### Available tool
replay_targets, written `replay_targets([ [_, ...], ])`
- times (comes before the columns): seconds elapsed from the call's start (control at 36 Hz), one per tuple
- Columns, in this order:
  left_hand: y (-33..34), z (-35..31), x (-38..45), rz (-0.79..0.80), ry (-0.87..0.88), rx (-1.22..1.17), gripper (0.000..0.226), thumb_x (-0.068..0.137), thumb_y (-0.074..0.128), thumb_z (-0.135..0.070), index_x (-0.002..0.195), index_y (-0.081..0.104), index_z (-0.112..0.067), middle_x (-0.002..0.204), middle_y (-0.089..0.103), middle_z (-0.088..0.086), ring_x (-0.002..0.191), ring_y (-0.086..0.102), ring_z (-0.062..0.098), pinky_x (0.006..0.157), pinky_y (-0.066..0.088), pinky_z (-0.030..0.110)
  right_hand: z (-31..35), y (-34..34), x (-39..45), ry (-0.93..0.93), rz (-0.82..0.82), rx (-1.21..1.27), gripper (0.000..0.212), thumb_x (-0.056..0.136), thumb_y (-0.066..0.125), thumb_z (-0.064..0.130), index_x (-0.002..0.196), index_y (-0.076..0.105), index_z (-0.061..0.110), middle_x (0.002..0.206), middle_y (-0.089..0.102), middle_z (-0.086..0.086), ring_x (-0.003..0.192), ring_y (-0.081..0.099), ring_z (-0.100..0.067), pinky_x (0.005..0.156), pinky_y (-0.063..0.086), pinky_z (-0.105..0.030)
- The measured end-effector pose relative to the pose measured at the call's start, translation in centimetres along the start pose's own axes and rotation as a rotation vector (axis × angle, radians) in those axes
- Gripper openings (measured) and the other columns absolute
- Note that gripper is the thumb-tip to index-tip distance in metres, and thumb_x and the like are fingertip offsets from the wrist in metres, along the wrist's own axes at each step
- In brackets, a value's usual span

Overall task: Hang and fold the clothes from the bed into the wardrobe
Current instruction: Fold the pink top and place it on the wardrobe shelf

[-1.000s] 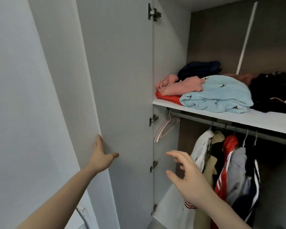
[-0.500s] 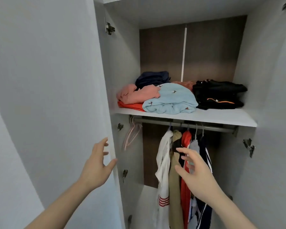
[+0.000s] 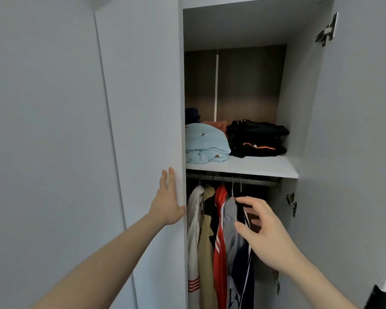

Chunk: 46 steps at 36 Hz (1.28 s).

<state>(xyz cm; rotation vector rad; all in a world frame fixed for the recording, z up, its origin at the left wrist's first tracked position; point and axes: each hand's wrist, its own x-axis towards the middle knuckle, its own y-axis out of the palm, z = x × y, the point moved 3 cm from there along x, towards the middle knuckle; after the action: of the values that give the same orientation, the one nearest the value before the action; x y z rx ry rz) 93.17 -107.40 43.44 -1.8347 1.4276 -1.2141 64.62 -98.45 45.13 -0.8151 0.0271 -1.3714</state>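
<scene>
With the left hand [image 3: 168,202] laid flat against the edge of the left wardrobe door [image 3: 143,130], fingers straight and together, the panel looks steadied so that it does not swing across the opening. The right hand [image 3: 262,230] holds nothing: it hangs in front of the hanging garments with fingers spread and loosely curved, thumb apart, just beside the grey garment [image 3: 230,210] and the dark navy one [image 3: 245,264], though I cannot tell whether a fingertip touches cloth.

Inside, the rail [image 3: 252,180] under the shelf [image 3: 254,167] carries a white top with red stripes [image 3: 194,241], a tan piece [image 3: 206,241], a red jacket with white stripes [image 3: 220,230], then the grey and navy ones, all bunched to the left. That leaves bare rail on the right, probably where more hangers will go. On the shelf lie a folded light blue garment [image 3: 204,142] and a black folded pile [image 3: 256,138], touching, with something orange-pink [image 3: 216,124] and something navy [image 3: 192,114] behind them.

The bed and whatever clothes remain on it are out of view, so how much of the task is left cannot be judged. The right door [image 3: 354,152] stands wide open, hinges showing.
</scene>
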Motion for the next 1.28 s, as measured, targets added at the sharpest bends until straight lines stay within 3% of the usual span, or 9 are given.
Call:
replay_targets([
  [0.17, 1.0, -1.8, 1.9, 0.036, -0.087, -0.044, 0.125, 0.085, 0.071, -0.029, 0.151, -0.035, -0.031, 0.161, -0.036, -0.003, 0.145, 0.038, 0.035, 0.105, 0.047, 0.043, -1.5, -0.9, 0.1, 0.012, 0.039, 0.001, 0.050, 0.094, 0.067, 0.029, 0.129, 0.045, 0.057, 0.135, 0.040, 0.038, 0.127, 0.040, 0.015, 0.104, 0.038, -0.018],
  [0.28, 0.5, -2.8, 2.8, 0.102, -0.162, -0.027, 0.118, 0.085, 0.064, -0.017, 0.152, -0.033, -0.034, 0.163, -0.034, -0.002, 0.126, 0.057, 0.037, 0.094, 0.053, 0.042, -1.7, -1.0, 0.3, 0.025, 0.071, 0.027, 0.049, 0.093, 0.067, 0.030, 0.128, 0.045, 0.056, 0.135, 0.040, 0.036, 0.130, 0.040, 0.010, 0.110, 0.038, -0.025],
  [0.39, 0.4, -3.8, 3.8, 0.146, -0.240, 0.000, 0.111, 0.086, 0.054, -0.012, 0.153, -0.031, -0.034, 0.164, -0.031, -0.002, 0.124, 0.058, 0.037, 0.090, 0.049, 0.037, -1.8, -0.8, 0.5, 0.004, 0.097, 0.044, 0.049, 0.093, 0.068, 0.029, 0.128, 0.046, 0.056, 0.133, 0.040, 0.040, 0.130, 0.040, 0.011, 0.111, 0.038, -0.027],
  [0.56, 1.2, -5.3, 5.5, 0.167, -0.294, -0.008, 0.103, 0.089, 0.049, -0.012, 0.155, -0.027, -0.033, 0.166, -0.026, -0.004, 0.145, 0.038, 0.034, 0.108, 0.043, 0.042, -2.2, -0.6, 0.7, -0.021, 0.105, 0.057, 0.052, 0.092, 0.068, 0.028, 0.129, 0.044, 0.057, 0.134, 0.038, 0.041, 0.126, 0.038, 0.017, 0.105, 0.038, -0.022],
  [0.83, 0.7, -6.0, 7.0, 0.224, -0.302, 0.069, 0.092, 0.092, 0.046, -0.012, 0.161, -0.013, -0.029, 0.169, -0.013, -0.002, 0.156, 0.012, 0.027, 0.124, 0.021, 0.040, -1.8, -2.1, 0.2, -0.090, 0.101, 0.026, 0.054, 0.092, 0.066, 0.026, 0.130, 0.043, 0.056, 0.135, 0.038, 0.040, 0.127, 0.038, 0.017, 0.100, 0.038, -0.017],
  [0.94, 0.0, -6.1, 5.7, 0.248, -0.230, 0.088, 0.091, 0.089, 0.046, -0.008, 0.162, -0.004, -0.027, 0.171, -0.002, -0.001, 0.157, 0.005, 0.019, 0.125, 0.014, 0.034, -0.9, -3.5, -1.1, -0.144, 0.047, 0.015, 0.053, 0.091, 0.066, 0.022, 0.129, 0.045, 0.053, 0.134, 0.041, 0.035, 0.128, 0.042, 0.011, 0.100, 0.040, -0.018],
  [1.19, -2.5, -10.2, -4.4, 0.163, -0.003, 0.071, 0.096, 0.084, 0.057, -0.011, 0.161, 0.007, -0.038, 0.169, 0.004, -0.011, 0.144, 0.038, 0.021, 0.107, 0.039, 0.030, 2.7, -9.3, -6.6, -0.332, -0.258, 0.026, 0.061, 0.088, 0.068, 0.003, 0.130, 0.053, 0.044, 0.136, 0.050, 0.019, 0.132, 0.049, -0.008, 0.105, 0.044, -0.025],
  [1.28, -4.2, -11.4, -8.8, 0.138, 0.078, 0.085, 0.094, 0.084, 0.059, -0.015, 0.161, 0.011, -0.038, 0.168, 0.008, -0.011, 0.147, 0.032, 0.022, 0.113, 0.037, 0.034, 3.3, -11.6, -8.6, -0.367, -0.396, -0.015, 0.059, 0.088, 0.066, 0.001, 0.132, 0.055, 0.039, 0.137, 0.049, 0.021, 0.133, 0.048, -0.005, 0.110, 0.035, -0.014],
])
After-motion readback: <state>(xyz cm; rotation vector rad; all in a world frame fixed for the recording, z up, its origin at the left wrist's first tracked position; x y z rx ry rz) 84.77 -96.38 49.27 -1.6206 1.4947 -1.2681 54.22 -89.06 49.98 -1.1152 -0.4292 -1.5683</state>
